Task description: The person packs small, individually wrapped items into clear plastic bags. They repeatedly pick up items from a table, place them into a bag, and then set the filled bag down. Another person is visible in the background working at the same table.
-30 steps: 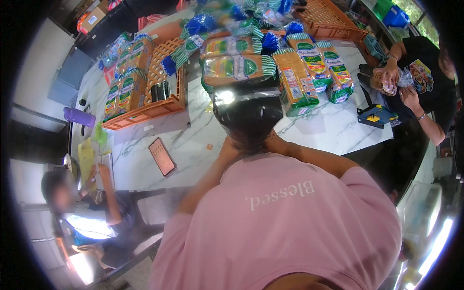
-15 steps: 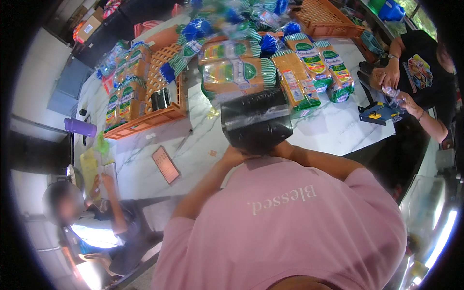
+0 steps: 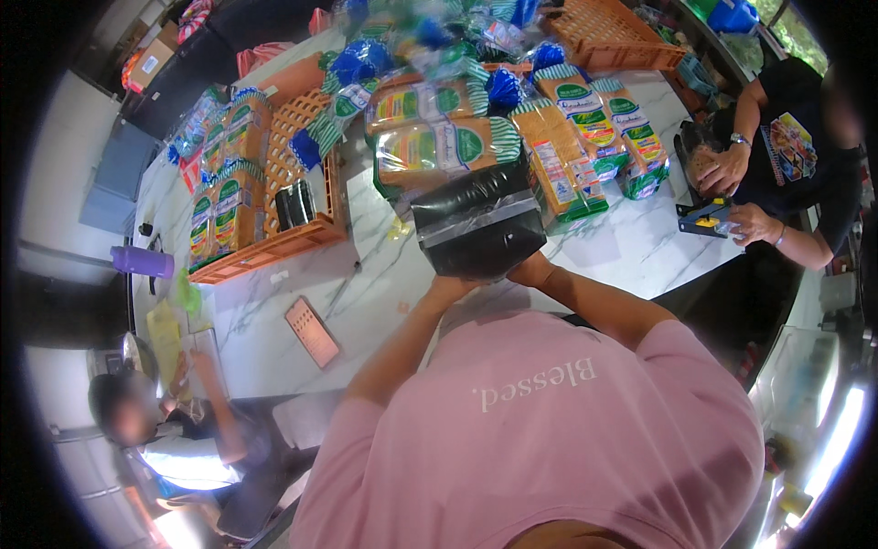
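A black plastic-wrapped parcel (image 3: 480, 240), with a strip of shiny tape across it, is held in front of my chest at the table's near side. My left hand (image 3: 455, 287) grips its lower left corner, and my right hand (image 3: 530, 271) grips its lower right. Most of my fingers are hidden beneath the parcel. Just beyond it lie bagged sliced loaves (image 3: 437, 151) with green-striped, gathered ends. More loaves (image 3: 565, 165) lie to the right of it.
An orange crate (image 3: 274, 252) at left holds loaves and a small black packet (image 3: 294, 203). A phone (image 3: 312, 331) lies on the marble-patterned table (image 3: 384, 311). At right, a co-worker's hands touch a tape dispenser (image 3: 706, 218). Another person writes at lower left beside a purple bottle (image 3: 143, 262).
The parcel has shifted slightly left and tilted, with my hands showing more beneath it. The co-worker's hands at right have come down to the tape dispenser.
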`<action>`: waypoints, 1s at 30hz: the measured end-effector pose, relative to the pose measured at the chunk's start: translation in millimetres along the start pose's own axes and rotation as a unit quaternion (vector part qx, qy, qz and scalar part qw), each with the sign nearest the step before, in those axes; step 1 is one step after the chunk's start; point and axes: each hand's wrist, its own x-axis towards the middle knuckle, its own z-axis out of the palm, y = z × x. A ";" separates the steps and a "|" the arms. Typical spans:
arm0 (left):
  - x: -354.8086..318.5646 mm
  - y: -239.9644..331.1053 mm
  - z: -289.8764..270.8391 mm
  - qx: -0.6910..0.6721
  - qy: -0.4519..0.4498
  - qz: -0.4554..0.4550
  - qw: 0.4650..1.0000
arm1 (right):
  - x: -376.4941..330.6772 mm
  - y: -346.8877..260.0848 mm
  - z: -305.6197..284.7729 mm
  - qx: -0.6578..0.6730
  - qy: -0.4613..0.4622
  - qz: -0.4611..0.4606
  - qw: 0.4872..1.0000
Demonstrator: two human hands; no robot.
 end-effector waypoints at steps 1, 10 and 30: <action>0.5 -6.3 -4.2 0.041 -0.010 0.024 0.999 | 0.6 -3.1 3.0 -0.025 -0.001 0.003 1.000; 6.2 -12.0 3.5 -0.254 0.024 -0.131 0.958 | -18.5 11.7 25.4 0.081 -0.007 0.094 0.992; -6.2 89.6 -47.7 -0.317 -0.219 -0.373 0.844 | -37.9 -73.3 -53.1 0.136 -0.202 0.220 0.944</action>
